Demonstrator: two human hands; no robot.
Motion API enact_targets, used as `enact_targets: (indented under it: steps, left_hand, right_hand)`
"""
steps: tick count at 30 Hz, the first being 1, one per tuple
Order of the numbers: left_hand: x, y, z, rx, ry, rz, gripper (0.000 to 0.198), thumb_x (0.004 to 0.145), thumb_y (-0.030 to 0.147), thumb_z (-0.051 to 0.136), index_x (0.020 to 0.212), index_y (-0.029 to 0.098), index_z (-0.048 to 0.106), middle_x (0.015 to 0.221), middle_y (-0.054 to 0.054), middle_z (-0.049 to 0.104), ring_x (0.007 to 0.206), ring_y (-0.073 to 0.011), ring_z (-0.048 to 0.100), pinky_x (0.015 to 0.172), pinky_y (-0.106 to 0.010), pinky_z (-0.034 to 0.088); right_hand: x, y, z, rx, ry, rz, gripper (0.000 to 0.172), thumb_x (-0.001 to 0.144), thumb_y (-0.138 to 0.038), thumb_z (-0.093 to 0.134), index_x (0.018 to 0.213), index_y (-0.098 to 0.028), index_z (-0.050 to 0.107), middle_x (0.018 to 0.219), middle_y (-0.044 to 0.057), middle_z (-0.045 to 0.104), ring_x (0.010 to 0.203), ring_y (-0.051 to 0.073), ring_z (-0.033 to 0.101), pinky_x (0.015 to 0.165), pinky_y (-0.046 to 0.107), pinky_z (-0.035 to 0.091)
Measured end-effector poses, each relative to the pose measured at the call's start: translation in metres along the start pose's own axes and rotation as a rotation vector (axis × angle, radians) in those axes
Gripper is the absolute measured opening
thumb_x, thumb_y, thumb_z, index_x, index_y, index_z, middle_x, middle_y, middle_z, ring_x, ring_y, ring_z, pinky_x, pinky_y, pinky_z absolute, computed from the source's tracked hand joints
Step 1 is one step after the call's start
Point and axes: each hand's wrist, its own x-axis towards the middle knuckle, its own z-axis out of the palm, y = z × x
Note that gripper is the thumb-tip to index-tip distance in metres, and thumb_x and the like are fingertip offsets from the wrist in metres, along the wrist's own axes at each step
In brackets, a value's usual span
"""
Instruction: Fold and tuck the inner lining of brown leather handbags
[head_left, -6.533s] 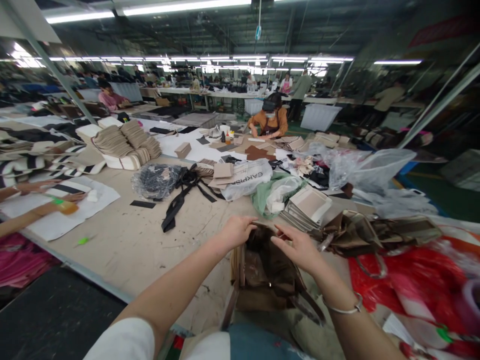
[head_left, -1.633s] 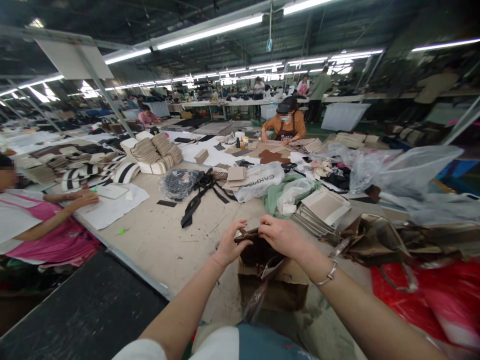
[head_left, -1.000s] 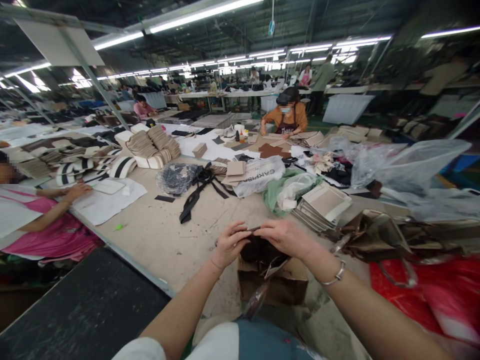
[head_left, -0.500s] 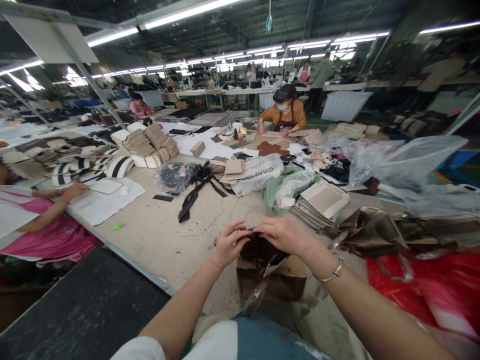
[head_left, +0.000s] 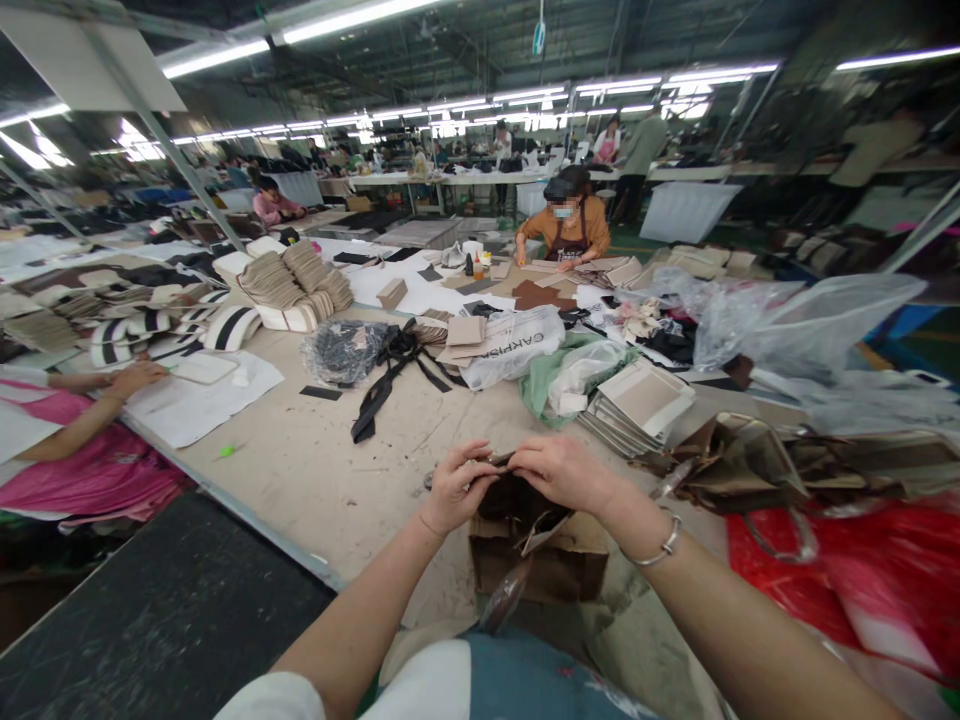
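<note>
A brown bag (head_left: 555,555) stands upright on the worktable's (head_left: 315,470) near edge, right in front of me. My left hand (head_left: 457,487) pinches the left part of the bag's top edge with curled fingers. My right hand (head_left: 564,470), a silver bracelet on its wrist, grips the same edge from the right. The two hands meet over the dark opening. A clear plastic strip (head_left: 504,598) hangs down the bag's front.
A stack of beige panels (head_left: 637,402), heaped brown bags (head_left: 750,465) and red plastic (head_left: 855,575) lie to the right. Black straps (head_left: 382,385) and a white printed bag (head_left: 510,350) lie ahead. A person in pink (head_left: 67,450) works at left, another person (head_left: 568,225) across.
Over six seconds my hands went from spread over the open bag to pinching its top edge together. In the last second they barely moved.
</note>
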Motion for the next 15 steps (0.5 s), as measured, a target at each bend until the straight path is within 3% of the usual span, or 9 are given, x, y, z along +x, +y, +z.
enact_targets:
  steps: [10,15]
  left_hand:
    - [0.0022,-0.0023,0.0000,-0.030,-0.030,-0.002,0.015,0.084,0.011,0.053,0.089,0.018,0.064,0.115,-0.010,0.056,0.098,-0.0160,0.062,0.086,-0.034,0.054]
    - [0.0018,-0.0037,-0.0012,-0.040,-0.037,-0.016,0.015,0.083,0.011,0.053,0.090,0.019,0.064,0.113,-0.009,0.059,0.099,-0.0160,0.061,0.086,-0.033,0.053]
  right_hand:
    - [0.0057,-0.0045,-0.0025,-0.066,-0.046,0.006,0.019,0.089,-0.025,0.050,0.099,-0.025,0.067,0.083,0.002,0.064,0.069,0.012,0.054,0.059,0.023,0.033]
    - [0.0080,-0.0084,-0.0028,-0.118,-0.071,0.036,0.019,0.089,-0.025,0.050,0.085,-0.022,0.068,0.077,0.001,0.061,0.063,0.010,0.051,0.056,0.025,0.029]
